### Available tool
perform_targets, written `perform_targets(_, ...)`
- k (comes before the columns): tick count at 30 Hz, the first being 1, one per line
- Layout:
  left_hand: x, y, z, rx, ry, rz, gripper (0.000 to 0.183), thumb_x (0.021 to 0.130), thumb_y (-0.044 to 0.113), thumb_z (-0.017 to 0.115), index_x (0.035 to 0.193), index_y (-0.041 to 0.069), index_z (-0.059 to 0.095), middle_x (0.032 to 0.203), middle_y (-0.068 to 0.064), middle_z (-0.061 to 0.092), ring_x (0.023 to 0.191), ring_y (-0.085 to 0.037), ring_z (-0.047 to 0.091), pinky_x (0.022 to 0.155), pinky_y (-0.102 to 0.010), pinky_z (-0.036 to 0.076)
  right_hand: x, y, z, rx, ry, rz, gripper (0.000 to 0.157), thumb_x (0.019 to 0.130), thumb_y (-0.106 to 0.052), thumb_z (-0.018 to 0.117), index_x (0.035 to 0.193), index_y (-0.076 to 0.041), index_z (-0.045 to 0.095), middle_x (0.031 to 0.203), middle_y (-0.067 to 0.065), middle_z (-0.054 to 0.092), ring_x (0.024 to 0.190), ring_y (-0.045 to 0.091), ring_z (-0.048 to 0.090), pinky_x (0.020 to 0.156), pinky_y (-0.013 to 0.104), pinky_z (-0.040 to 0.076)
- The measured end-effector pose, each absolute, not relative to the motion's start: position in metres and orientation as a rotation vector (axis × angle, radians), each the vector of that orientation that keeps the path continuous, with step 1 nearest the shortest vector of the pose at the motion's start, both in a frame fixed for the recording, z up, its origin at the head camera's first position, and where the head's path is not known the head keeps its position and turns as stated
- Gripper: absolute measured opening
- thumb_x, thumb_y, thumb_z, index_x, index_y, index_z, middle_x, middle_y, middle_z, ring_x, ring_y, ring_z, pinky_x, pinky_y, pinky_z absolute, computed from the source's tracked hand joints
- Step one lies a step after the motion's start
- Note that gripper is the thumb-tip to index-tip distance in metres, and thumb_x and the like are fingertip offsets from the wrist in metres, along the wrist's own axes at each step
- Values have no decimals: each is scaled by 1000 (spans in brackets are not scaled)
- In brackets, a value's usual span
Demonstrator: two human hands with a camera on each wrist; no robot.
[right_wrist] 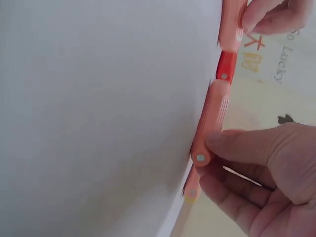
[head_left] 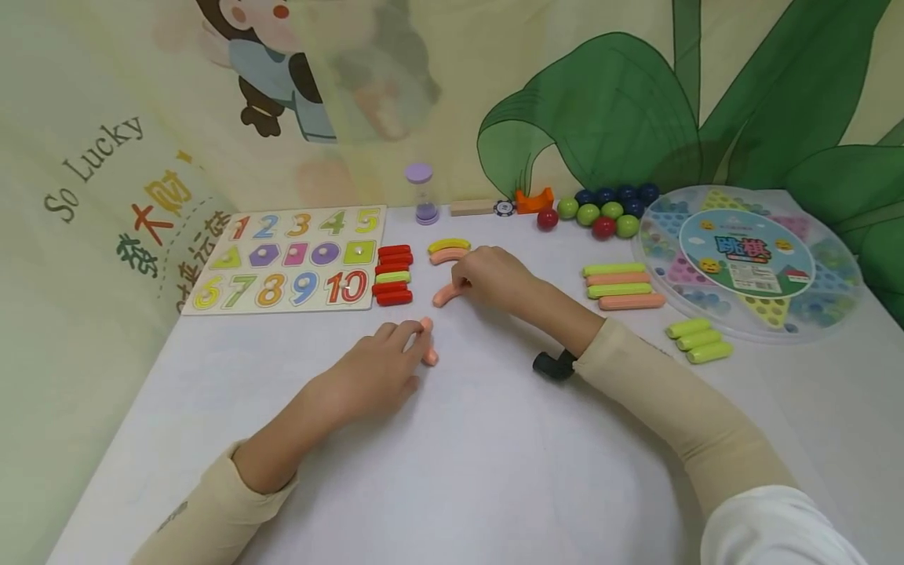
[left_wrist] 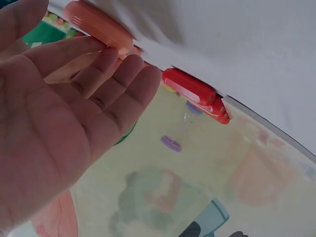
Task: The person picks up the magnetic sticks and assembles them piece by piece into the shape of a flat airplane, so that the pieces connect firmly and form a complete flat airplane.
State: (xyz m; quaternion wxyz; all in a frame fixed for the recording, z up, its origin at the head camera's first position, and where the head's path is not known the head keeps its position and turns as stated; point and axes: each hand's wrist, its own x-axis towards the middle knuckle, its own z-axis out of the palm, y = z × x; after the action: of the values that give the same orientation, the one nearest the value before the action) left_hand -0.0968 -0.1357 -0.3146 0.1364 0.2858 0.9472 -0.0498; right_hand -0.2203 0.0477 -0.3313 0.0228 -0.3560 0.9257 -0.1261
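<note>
My right hand (head_left: 497,278) pinches a curved orange magnetic stick (head_left: 446,296) near one end. In the right wrist view, the thumb lies on that orange stick (right_wrist: 213,111), beside a round silver magnet in its end. Nearer the front, my left hand (head_left: 374,370) touches a second curved orange stick (head_left: 430,356) with its fingertips. The left wrist view shows the fingers nearly straight against this second stick (left_wrist: 98,25), with the thumb apart from it. Just behind the right hand lie a yellow curved stick (head_left: 449,243) and another orange one (head_left: 448,256), side by side.
A number puzzle board (head_left: 282,263) lies left, beside a row of red sticks (head_left: 394,298) with a green one among them. Straight sticks (head_left: 631,301), short green sticks (head_left: 708,352) and a round game box (head_left: 840,271) are right. Behind stand an hourglass (head_left: 424,196) and coloured balls (head_left: 603,227).
</note>
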Motion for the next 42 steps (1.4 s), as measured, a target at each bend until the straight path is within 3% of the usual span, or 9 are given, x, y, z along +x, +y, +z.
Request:
perform_targets(9,-90,-138,-311,900,2766,-64,61,82,36,64,133,11,44,121,-6,43,105,-21,42,82,-35,44,-194,41,-336,-1295,2791,-493,5,80,-11,69,80,-15,71,72,-8,62,68,7,53,66,21,45)
perform_targets(17,-99,-149,-307,771,2818,35,70,79,48,63,135,11,43,129,-8,48,113,-26,46,88,-43,42,-188,37,-345,-1376,2479,-840,9,78,-13,71,87,-16,71,79,-10,64,73,1,55,72,14,44)
perform_targets(21,-98,-149,-311,772,2829,23,70,78,55,60,134,17,45,126,-3,51,105,-24,50,81,-40,46,-190,31,-341,-1284,2395,-881,8,79,-15,70,87,-15,67,79,-10,62,74,4,55,70,16,46)
perform_targets(25,-97,-144,-315,777,2896,-29,62,78,51,62,131,20,49,118,-1,56,92,-24,53,69,-36,48,-204,19,-329,-1191,2458,-840,9,81,-13,68,89,-13,66,80,-7,61,76,10,54,69,19,46)
perform_targets(31,-94,-141,-318,770,2930,-31,61,79,46,65,133,27,46,101,0,60,76,-21,51,59,-32,45,-219,-14,-327,-1218,2598,-629,15,85,-18,64,98,-15,70,88,-9,63,83,8,52,79,24,42)
perform_targets(38,-93,-143,-316,758,2922,-14,58,79,46,64,130,23,49,94,1,60,73,-20,49,56,-30,42,-218,-23,-328,-1096,2704,-481,9,82,-14,66,73,-14,68,70,-4,58,69,14,49,61,24,42)
perform_targets(42,-94,-142,-316,742,2915,0,51,78,46,65,123,23,54,94,0,61,73,-20,50,56,-30,42,-217,4,-319,-1026,2665,-356,10,80,-12,67,71,-14,64,68,-2,57,68,14,50,59,23,43)
